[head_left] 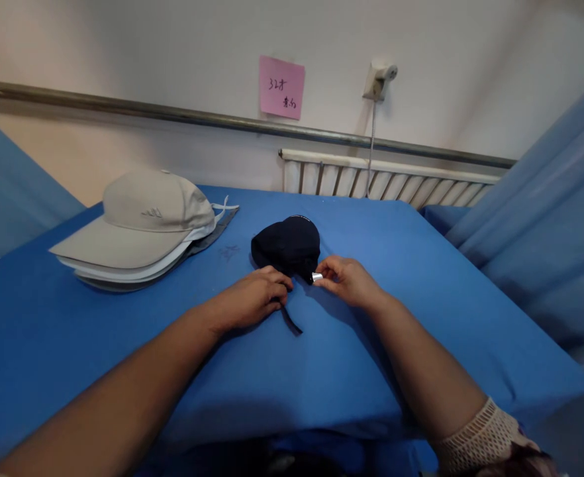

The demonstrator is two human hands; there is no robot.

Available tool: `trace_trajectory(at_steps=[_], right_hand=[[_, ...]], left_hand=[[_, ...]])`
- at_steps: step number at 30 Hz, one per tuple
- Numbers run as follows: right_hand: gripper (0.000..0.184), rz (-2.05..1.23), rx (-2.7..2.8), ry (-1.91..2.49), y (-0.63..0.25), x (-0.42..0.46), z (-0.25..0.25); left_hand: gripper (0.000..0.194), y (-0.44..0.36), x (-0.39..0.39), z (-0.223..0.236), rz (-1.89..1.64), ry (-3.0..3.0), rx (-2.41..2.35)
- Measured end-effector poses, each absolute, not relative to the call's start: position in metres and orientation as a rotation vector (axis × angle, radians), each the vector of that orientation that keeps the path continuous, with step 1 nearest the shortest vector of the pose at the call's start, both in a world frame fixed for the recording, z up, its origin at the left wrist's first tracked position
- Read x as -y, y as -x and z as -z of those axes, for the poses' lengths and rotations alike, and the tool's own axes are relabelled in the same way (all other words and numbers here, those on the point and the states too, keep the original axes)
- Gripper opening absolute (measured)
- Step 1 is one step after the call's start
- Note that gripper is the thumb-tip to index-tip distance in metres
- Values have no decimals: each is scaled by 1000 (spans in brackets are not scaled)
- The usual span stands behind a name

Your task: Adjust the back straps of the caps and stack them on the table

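Hands [306, 285] curl closed, left on a dark cloth cap [292, 245], right pinching its shiny buckle [316, 277]

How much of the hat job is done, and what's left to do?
The stacked caps sit to one side, so they may be done, but I can't tell for sure. In hand is the dark cap: the left hand holds a black strap and the right hand pinches a shiny clip. The strap's end lies loose, so that part looks unfinished.
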State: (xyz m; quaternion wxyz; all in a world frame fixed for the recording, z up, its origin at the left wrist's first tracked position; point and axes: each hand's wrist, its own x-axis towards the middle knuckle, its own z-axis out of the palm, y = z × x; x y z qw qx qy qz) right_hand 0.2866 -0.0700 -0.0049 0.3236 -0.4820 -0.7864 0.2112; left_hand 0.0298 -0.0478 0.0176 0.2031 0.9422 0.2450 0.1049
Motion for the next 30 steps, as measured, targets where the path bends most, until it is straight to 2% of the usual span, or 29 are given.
trace_trajectory(at_steps=[4, 8, 15, 24, 30], right_hand=[[7, -533, 2044, 1241, -288, 69, 5], [11, -448, 2027, 1154, -286, 69, 6], [11, -302, 2058, 1021, -277, 76, 3], [11, -263, 1956, 930, -272, 80, 0], [10, -270, 1923, 923, -269, 82, -1]], left_hand=[[10, -14, 52, -41, -619, -2247, -727], [17, -9, 56, -51, -931, -1777, -880], [21, -42, 62, -24, -652, -1803, -906], [21, -40, 56, -22, -757, -1559, -873], [26, -41, 61, -27, -702, -1577, -951]])
